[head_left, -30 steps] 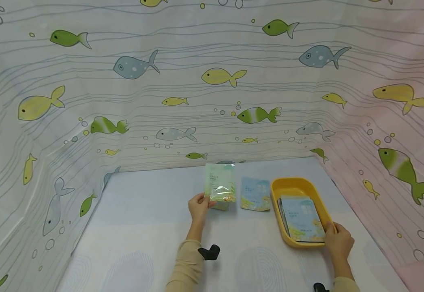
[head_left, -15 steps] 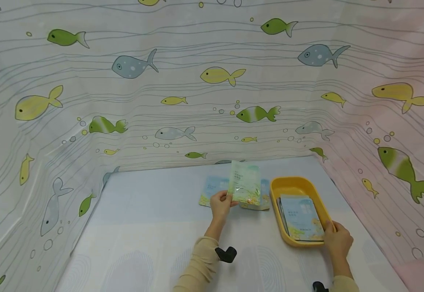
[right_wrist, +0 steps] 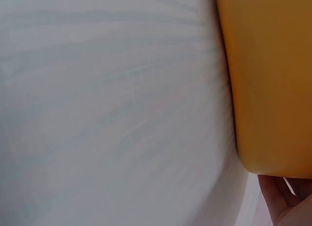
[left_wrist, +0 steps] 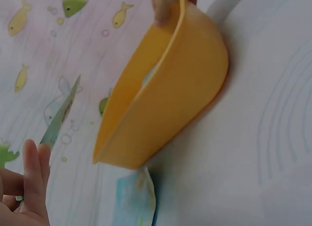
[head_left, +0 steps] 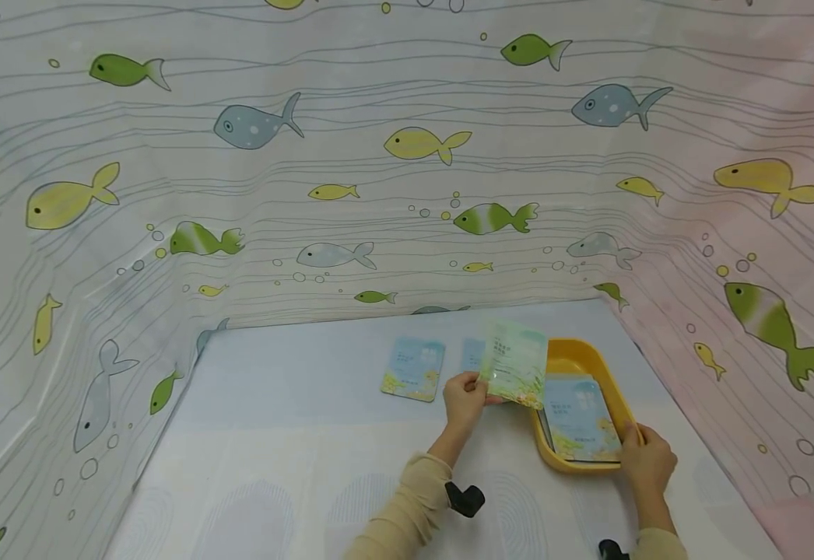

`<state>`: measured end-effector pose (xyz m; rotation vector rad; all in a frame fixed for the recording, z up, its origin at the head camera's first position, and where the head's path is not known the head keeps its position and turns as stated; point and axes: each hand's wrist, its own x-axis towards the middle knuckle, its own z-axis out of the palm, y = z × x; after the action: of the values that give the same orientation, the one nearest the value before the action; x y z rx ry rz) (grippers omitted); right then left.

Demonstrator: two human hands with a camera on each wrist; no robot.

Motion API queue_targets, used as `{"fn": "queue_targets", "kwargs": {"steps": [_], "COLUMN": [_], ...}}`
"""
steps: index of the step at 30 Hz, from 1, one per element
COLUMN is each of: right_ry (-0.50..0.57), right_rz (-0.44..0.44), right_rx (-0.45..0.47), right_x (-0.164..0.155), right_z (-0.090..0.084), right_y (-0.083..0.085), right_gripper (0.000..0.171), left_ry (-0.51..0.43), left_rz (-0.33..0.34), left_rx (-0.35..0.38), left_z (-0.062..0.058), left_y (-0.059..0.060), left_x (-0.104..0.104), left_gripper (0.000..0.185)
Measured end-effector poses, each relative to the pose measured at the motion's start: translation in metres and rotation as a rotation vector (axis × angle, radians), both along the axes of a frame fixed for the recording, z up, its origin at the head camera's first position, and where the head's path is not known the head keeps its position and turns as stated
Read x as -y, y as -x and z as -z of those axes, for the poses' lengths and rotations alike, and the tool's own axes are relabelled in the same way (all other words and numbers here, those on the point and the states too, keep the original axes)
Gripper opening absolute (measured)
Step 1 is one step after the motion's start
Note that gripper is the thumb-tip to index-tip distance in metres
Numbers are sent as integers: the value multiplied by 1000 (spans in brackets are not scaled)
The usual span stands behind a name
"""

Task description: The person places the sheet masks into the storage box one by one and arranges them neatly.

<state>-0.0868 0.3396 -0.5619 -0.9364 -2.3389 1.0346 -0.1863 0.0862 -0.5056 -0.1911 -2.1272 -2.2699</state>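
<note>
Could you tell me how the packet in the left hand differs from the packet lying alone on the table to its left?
The green packet is held up off the table, pinched at its edge by the left hand; the blue packet lies flat on the table, untouched. The green packet is by the yellow tray, overlapping its rim in the head view; the blue packet lies well apart from it. Both are flat rectangular sachets of similar size, with yellowish print near the bottom.

Bright, even, soft light; faint shadows; both wrist views blurred close-up.
</note>
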Motion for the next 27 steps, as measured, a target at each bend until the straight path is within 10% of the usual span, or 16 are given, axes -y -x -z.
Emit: {"fn": "queue_targets", "kwargs": {"steps": [11,27], "right_ry": [14,-15], "right_rz": [4,3], "right_rx": [11,-3], "right_x": [0,0], "right_z": [0,1], "right_y": [0,0], "right_gripper": [42,38], "left_ry": [-4,289], "left_rz": [82,126], "left_rx": [66,83], "left_z": [6,17], "left_y": [-17,-30], "left_x": [-50,-85], "left_gripper": [9,12]}}
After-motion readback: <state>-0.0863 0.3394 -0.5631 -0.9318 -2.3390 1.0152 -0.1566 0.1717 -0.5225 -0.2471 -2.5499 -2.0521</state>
